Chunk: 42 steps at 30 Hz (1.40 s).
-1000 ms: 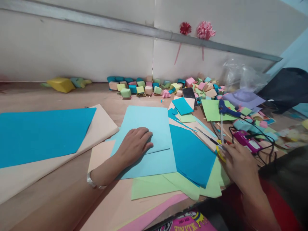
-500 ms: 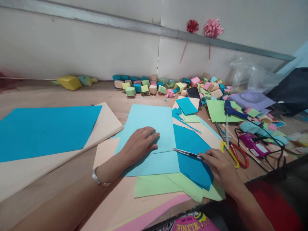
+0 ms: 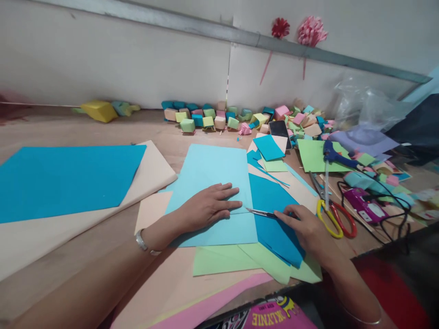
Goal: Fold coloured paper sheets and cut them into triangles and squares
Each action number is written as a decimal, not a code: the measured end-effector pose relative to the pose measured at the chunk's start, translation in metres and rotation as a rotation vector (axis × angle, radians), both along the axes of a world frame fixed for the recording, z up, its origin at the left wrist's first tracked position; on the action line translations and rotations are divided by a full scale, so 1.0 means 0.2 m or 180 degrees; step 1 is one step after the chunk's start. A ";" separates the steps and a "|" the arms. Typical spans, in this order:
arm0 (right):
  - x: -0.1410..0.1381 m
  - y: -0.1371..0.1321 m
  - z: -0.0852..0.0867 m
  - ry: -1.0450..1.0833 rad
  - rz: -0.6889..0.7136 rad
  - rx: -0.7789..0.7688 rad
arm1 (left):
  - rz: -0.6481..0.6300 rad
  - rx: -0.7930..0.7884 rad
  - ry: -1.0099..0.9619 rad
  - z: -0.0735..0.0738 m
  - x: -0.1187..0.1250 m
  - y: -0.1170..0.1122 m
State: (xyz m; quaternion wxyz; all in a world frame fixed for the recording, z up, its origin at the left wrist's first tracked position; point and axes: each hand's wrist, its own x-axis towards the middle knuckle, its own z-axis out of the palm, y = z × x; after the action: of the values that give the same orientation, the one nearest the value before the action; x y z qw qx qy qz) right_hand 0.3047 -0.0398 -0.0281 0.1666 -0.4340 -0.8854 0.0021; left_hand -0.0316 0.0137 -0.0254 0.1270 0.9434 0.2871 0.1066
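Fingers of left hand now spread flatter, nearer the right edge of light-blue sheet; nothing clasped. Craft knife clamped in right hand grip, tip kept near that edge. Sheet laid mid-table, probably better pinned by the blade.

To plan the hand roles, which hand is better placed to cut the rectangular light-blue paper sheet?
Probably the right hand: it holds a slim dark pointed knife, tip near the right edge of the sheet. The left hand is spread on the sheet.
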 end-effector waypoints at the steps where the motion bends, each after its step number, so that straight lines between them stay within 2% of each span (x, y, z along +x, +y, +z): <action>1: 0.00 0.00 0.00 -0.0033 0.0046 -0.0026 | 0.0001 -0.0041 0.0069 0.01 0.00 0.00; 13: 0.07 -0.03 -0.03 -0.0055 0.0318 0.0096 | 0.0069 -0.0218 0.0237 0.03 0.01 -0.01; 21: -0.05 -0.01 0.01 -0.0047 0.0542 0.0271 | 0.0062 -0.0176 0.0216 0.03 0.01 -0.01; 29: -0.13 -0.01 0.00 -0.0212 0.0684 0.0296 | 0.0061 -0.0084 0.0113 0.01 0.01 -0.01; 31: -0.14 0.00 0.00 -0.0291 0.0684 0.0333 | 0.0175 -0.0047 0.0109 0.00 0.04 -0.02; 36: -0.11 0.09 0.04 -0.0465 0.0595 0.0416 | 0.0933 0.0049 -0.0102 -0.01 0.14 -0.06; 38: -0.10 0.12 0.04 -0.0492 0.0553 0.0431 | 0.0822 0.0055 -0.0145 0.00 0.12 -0.06; 42: -0.10 0.12 0.03 -0.0433 0.0481 0.0411 | 0.0228 0.0003 0.0172 0.02 0.00 -0.04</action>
State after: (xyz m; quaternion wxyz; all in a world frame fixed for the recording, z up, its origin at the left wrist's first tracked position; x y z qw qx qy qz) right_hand 0.2848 -0.0160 -0.0220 0.1331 -0.3536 -0.9231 -0.0718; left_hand -0.0312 0.0061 -0.0214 0.1148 0.9352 0.3239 0.0857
